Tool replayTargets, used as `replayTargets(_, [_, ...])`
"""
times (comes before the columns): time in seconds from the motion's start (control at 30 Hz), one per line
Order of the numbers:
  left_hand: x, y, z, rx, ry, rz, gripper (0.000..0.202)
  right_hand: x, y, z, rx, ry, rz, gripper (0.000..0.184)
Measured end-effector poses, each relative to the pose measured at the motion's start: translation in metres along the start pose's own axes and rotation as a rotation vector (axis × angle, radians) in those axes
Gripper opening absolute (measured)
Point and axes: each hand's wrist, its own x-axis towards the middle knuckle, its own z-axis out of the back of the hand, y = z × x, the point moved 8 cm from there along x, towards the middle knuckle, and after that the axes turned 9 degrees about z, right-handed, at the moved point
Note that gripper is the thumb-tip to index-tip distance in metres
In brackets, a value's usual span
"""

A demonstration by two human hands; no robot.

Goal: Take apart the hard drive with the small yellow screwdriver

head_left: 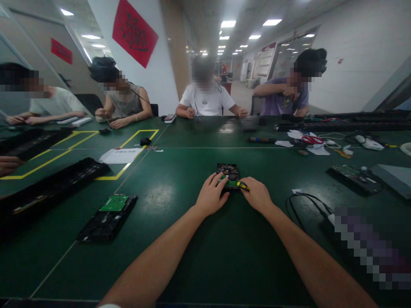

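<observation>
A black hard drive [228,170] with a green circuit board lies on the green table in front of me. My left hand [212,194] grips its left side, fingers reaching over the board and thumb near the front edge. At the drive's right side, my right hand [257,194] is closed around a screwdriver [243,185] with a yellow and black handle. The screwdriver points left over the board; its tip is too small to make out. Further left lies a second hard drive [107,218], its green board facing up.
Long black housings [54,188] lie at the left, a co-worker's hand [9,164] beside them. White paper [121,155] sits by yellow tape. On the right are another drive [355,179], a grey box [394,177] and a black cable [308,194]. Several people sit across the table.
</observation>
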Motion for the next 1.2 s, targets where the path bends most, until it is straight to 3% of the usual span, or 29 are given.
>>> replayTargets(0.47, [-0.002, -0.004, -0.007, 0.096, 0.034, -0.047, 0.063, 0.005, -0.016, -0.005, 0.098, -0.118, 0.0, 0.016])
replayTargets(0.73, [-0.002, -0.002, -0.009, 0.091, 0.05, -0.044, 0.063, 0.014, -0.01, -0.005, 0.13, -0.067, 0.043, 0.011])
replayTargets(1.2, [-0.001, -0.002, -0.01, 0.066, 0.064, -0.041, 0.062, 0.015, -0.02, -0.012, 0.242, -0.082, -0.035, 0.012])
